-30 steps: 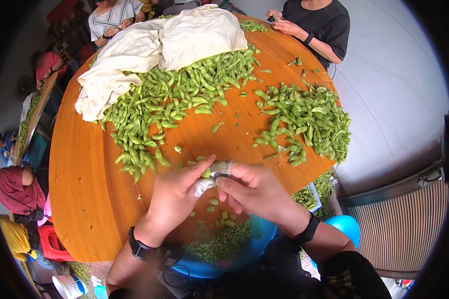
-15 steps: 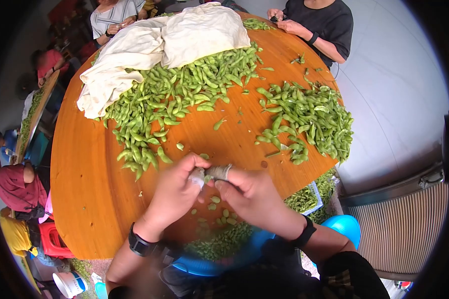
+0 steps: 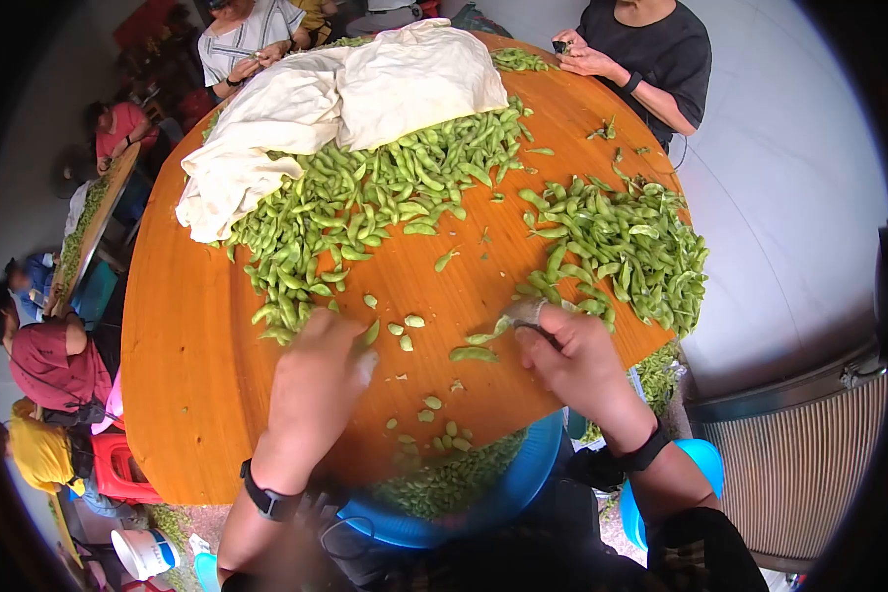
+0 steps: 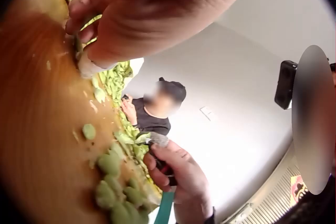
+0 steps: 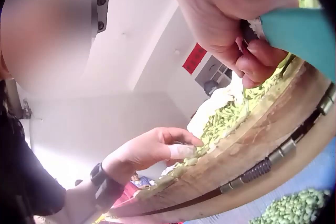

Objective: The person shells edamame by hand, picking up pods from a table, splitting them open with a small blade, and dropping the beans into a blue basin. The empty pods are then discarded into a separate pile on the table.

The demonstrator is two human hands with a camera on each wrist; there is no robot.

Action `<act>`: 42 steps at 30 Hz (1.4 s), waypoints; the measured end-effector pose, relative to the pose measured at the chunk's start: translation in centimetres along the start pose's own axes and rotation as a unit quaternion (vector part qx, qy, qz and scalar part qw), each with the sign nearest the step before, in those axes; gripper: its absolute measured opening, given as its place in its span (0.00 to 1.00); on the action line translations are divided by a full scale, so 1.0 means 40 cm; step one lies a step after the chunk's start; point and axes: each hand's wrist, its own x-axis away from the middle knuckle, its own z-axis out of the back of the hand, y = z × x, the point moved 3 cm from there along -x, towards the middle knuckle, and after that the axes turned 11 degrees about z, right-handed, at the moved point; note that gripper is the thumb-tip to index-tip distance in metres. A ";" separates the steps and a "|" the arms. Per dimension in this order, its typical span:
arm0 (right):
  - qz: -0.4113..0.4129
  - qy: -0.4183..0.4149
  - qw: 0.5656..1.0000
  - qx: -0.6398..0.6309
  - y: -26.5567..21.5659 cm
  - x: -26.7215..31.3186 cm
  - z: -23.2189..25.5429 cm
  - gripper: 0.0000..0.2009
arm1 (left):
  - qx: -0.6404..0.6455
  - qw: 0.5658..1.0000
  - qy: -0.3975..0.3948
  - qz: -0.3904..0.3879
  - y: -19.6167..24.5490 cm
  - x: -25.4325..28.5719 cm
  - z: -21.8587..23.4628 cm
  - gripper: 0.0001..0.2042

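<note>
My left hand (image 3: 316, 395), blurred in the head view, is at the near edge of the large pile of green soybean pods (image 3: 306, 237). Its thumb wears white tape, and a gap shows between thumb and forefinger in the right wrist view. My right hand (image 3: 582, 370) grips a dark tool with a teal strip (image 4: 165, 209). A split pod (image 3: 503, 326) hangs at its forefinger, which has a greyish wrap. Close by, one pod (image 3: 474, 353) lies on the wood. Several loose beans (image 3: 407, 335) lie between the hands.
A blue basin (image 3: 543, 464) of shelled beans (image 3: 449, 483) sits below the near edge of the wooden table (image 3: 197, 375). White cloth (image 3: 419, 84) covers part of the large pile. Another pod pile (image 3: 622, 237) lies at right. A person in black (image 3: 651, 59) sits across the table.
My hands, together over the near part of the table earlier, have parted. The left has moved left to the large pile; the right has moved right with the split pod. Several more beans lie on the table.
</note>
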 end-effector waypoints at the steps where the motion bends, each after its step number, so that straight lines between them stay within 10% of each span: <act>1: 0.035 -0.004 0.999 0.015 -0.002 -0.001 -0.003 0.10 | -0.019 1.000 0.003 -0.023 -0.010 -0.007 -0.016 0.09; 8: 0.137 0.002 0.986 0.094 -0.049 -0.016 -0.020 0.13 | 0.035 0.999 -0.010 0.012 -0.017 -0.014 -0.031 0.09; 10: -0.070 -0.095 0.985 -0.128 -0.087 -0.019 -0.043 0.11 | 0.144 0.988 -0.046 0.021 -0.005 -0.002 -0.050 0.10; 12: -0.111 -0.110 0.968 -0.197 -0.079 -0.023 -0.079 0.10 | 0.334 0.936 -0.108 0.031 0.010 0.010 -0.074 0.16; 29: -0.084 -0.061 0.957 -0.270 -0.035 0.001 -0.131 0.07 | 0.224 0.962 -0.078 -0.132 0.065 0.012 -0.109 0.25; 39: -0.158 -0.055 0.897 -0.409 -0.030 -0.002 -0.131 0.08 | 0.414 0.860 -0.298 0.019 0.026 -0.009 -0.114 0.22; 42: -0.161 -0.102 0.884 -0.428 -0.054 -0.010 -0.120 0.08 | 0.564 0.731 -0.368 0.110 0.022 -0.013 -0.110 0.20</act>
